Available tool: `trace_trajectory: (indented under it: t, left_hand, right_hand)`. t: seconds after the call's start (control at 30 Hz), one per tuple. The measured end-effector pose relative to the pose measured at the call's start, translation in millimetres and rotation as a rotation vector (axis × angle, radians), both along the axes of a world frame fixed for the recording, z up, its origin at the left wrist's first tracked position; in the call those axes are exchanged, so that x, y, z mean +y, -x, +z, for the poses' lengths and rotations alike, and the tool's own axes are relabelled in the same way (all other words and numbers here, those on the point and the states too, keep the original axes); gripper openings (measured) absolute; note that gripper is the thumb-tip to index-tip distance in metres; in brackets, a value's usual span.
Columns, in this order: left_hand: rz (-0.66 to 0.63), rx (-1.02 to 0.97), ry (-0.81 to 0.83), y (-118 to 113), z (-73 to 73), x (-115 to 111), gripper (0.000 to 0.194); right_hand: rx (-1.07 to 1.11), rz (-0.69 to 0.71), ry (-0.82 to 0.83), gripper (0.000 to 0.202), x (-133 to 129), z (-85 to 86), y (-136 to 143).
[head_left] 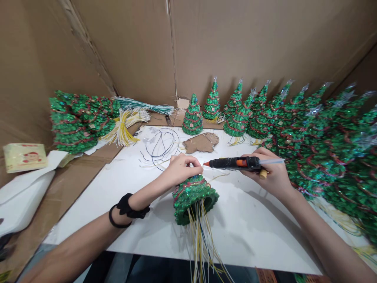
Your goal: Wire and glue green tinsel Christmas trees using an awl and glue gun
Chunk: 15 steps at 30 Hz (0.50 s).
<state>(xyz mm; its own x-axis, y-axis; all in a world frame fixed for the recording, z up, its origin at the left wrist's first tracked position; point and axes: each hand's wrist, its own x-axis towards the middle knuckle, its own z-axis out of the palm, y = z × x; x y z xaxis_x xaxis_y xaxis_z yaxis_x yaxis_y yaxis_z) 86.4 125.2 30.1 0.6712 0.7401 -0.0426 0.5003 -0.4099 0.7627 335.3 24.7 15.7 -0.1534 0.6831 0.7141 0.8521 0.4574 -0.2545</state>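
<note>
A small green tree (pixel 193 196) with red garland is tilted, its hollow base facing down toward me, and yellow, white and dark wires (pixel 202 236) hang out of it. My left hand (pixel 185 168) pinches the upper end of this tree, fingers closed around its tip. In my right hand (pixel 269 173) is a black and orange glue gun (pixel 235 163) with a clear glue stick at its rear. The orange nozzle points left and sits close to my left fingertips at the tree's tip. Whether the nozzle touches anything cannot be made out.
Many green trees (pixel 262 114) stand at the right and back; others (pixel 82 122) lie at the left beside wire bundles (pixel 126 125). Loose dark wires (pixel 161 147) and a cardboard piece (pixel 202 142) rest on the white board (pixel 118 184). A yellow packet (pixel 25 158) is far left.
</note>
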Motion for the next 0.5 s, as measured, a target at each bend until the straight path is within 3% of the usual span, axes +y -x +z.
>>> trace_trajectory:
  t: [0.5]
  left_hand:
    - [0.007, 0.003, 0.026, -1.4, 5.3, -2.3, 0.019]
  right_hand:
    - [-0.034, 0.013, -0.006, 0.005, -0.6, 3.4, 0.7]
